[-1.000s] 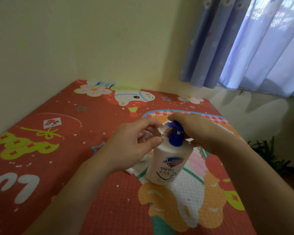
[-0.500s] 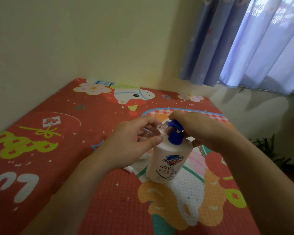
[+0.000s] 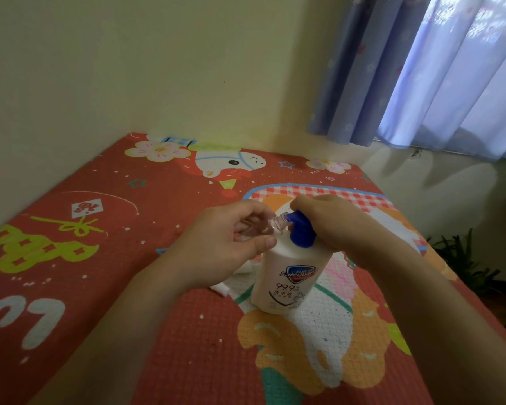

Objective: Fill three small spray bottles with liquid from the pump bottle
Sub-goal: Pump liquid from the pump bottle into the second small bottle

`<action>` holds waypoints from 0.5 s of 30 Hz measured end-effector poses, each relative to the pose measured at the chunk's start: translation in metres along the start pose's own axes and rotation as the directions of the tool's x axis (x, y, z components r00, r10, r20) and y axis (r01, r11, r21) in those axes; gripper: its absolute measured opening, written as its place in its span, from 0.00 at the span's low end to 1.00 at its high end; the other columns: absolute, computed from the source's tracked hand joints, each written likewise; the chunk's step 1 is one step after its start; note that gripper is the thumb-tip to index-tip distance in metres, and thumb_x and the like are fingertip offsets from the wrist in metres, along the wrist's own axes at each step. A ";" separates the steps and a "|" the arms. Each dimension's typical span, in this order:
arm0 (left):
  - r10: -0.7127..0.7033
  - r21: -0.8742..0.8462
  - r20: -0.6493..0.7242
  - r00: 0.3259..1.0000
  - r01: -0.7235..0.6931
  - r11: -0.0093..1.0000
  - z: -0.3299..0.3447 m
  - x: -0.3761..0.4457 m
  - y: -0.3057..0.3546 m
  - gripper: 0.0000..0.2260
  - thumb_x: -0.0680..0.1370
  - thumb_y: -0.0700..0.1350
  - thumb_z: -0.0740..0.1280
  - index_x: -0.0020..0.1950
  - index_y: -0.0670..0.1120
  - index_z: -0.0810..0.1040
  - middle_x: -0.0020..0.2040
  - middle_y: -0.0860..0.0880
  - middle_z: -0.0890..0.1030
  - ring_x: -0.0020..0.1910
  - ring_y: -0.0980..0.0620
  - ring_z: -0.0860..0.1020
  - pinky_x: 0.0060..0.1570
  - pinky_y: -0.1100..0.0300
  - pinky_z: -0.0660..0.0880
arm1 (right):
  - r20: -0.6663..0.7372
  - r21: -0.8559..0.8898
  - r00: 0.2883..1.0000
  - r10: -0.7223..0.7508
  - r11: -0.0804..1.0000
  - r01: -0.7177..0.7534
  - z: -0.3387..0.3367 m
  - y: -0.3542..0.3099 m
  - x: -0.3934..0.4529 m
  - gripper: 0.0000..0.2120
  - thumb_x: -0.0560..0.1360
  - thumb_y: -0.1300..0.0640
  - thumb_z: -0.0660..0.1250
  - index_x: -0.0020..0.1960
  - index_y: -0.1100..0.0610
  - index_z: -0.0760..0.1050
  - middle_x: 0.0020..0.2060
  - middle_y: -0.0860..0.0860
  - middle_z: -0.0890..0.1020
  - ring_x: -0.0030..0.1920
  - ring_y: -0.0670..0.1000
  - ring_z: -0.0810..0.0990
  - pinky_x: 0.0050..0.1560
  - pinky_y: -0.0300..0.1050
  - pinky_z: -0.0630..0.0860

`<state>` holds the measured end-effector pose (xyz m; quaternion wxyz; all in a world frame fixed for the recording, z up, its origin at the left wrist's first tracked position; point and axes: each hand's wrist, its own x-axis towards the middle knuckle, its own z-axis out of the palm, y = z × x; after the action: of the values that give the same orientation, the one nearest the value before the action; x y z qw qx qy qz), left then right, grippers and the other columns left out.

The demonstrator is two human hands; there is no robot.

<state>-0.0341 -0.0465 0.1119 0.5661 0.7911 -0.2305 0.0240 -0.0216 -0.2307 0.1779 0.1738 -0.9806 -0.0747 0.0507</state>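
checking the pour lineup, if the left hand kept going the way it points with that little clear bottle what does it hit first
Most likely the blue pump spout: the left hand holds the small clear bottle with its mouth aimed right at it, almost touching. Depth is hard to judge here.

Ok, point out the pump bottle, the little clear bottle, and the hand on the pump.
pump bottle (image 3: pixel 287 283), head view, on its white labelled body
small clear bottle (image 3: pixel 270 225), head view, on its neck
right hand (image 3: pixel 333 220), head view, on the back of the hand
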 end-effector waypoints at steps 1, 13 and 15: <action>0.002 0.001 0.001 1.000 -0.002 1.000 0.000 -0.001 0.000 0.12 0.76 0.41 0.73 0.58 0.51 0.81 0.51 0.53 0.84 0.50 0.60 0.83 0.48 0.64 0.79 | 0.000 -0.016 1.000 0.030 0.999 -0.030 0.002 -0.001 0.001 0.10 0.83 0.60 0.57 0.63 0.60 0.71 0.57 0.58 0.77 0.53 0.55 0.74 0.52 0.44 0.71; 0.051 0.019 -0.039 0.998 -0.050 0.999 0.005 0.000 0.002 0.11 0.78 0.46 0.71 0.57 0.60 0.78 0.52 0.61 0.81 0.52 0.57 0.82 0.51 0.48 0.82 | -0.192 0.751 0.947 0.255 0.660 -0.026 0.017 -0.004 -0.008 0.20 0.80 0.49 0.62 0.31 0.55 0.73 0.19 0.41 0.77 0.34 0.52 0.73 0.39 0.47 0.69; 0.054 0.007 -0.043 0.998 -0.054 0.999 0.005 -0.001 0.003 0.11 0.78 0.46 0.71 0.56 0.62 0.78 0.52 0.61 0.81 0.51 0.57 0.83 0.48 0.48 0.83 | -0.195 0.779 0.944 0.265 0.626 -0.015 0.020 -0.003 -0.009 0.23 0.79 0.44 0.63 0.30 0.56 0.76 0.20 0.41 0.79 0.34 0.50 0.77 0.40 0.46 0.72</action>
<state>-0.0369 -0.0514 0.1127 0.5678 0.7855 -0.2393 0.0570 -0.0337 -0.2227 0.1612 0.5785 -0.8119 0.0576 -0.0536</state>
